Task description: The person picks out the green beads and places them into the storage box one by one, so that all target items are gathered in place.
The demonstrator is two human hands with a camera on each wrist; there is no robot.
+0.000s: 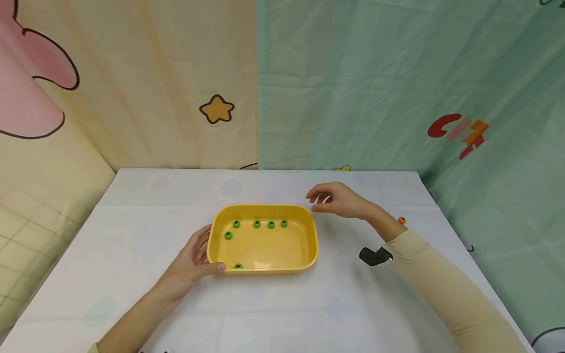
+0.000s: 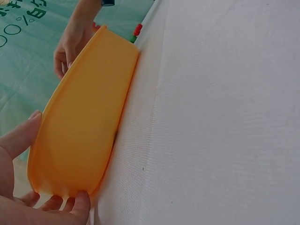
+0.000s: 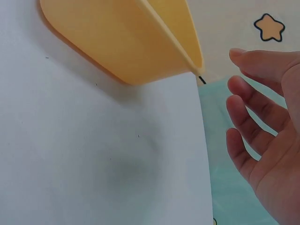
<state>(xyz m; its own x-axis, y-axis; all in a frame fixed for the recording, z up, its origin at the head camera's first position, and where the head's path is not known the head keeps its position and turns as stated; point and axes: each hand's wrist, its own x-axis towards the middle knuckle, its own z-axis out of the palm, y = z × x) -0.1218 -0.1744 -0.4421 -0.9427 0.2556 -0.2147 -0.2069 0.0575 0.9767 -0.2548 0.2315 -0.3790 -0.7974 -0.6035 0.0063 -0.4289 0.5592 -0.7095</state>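
A yellow plastic tub point(image 1: 265, 255) with rounded corners stands on the white-covered table, several small green beads point(image 1: 257, 224) lying on its floor. My left hand point(image 1: 194, 262) holds its left end, thumb at the near rim and fingers along the outer wall. In the left wrist view, those fingertips point(image 2: 80, 199) press against the tub's side. Off the tub's far right corner, my right hand point(image 1: 337, 198) hovers with loosely bent fingers. Between the thumb and fingers of that hand point(image 3: 276, 117) nothing shows in the right wrist view.
An orange bead point(image 1: 401, 220) shows beside the right forearm. Red beads point(image 2: 137, 30) and a green one appear past the tub in the left wrist view. A black device point(image 1: 375, 256) sits at the right wrist. Printed curtains point(image 1: 353, 98) hang behind the table.
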